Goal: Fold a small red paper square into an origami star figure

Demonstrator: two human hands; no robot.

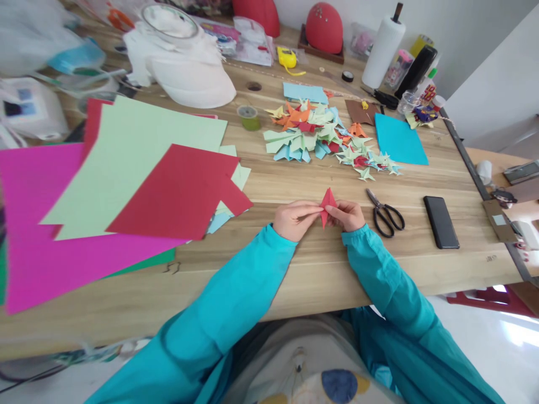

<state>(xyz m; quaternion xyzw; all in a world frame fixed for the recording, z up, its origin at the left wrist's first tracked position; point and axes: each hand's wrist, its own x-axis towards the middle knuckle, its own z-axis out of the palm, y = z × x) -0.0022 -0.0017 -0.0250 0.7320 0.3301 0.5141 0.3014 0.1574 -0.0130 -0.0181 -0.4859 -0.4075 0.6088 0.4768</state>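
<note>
Between my two hands is a small piece of folded red paper (328, 201), diamond-shaped and held upright just above the wooden table. My left hand (295, 219) pinches its left side with the fingers stretched toward it. My right hand (348, 215) grips the right side, the thumb lying across the front. The lower part is partly covered by my fingertips. Black-handled scissors (385, 216) lie just right of my right hand. Beyond my hands spreads a pile of folded paper pieces (320, 134) in green, orange, red and blue.
Large coloured paper sheets (177, 191) overlap on the left. A black phone (441, 222) lies on the right, with blue paper (401, 139) behind it. Farther back are a white cap (189, 73), a yellow tape measure (287, 57) and a white roll (383, 50).
</note>
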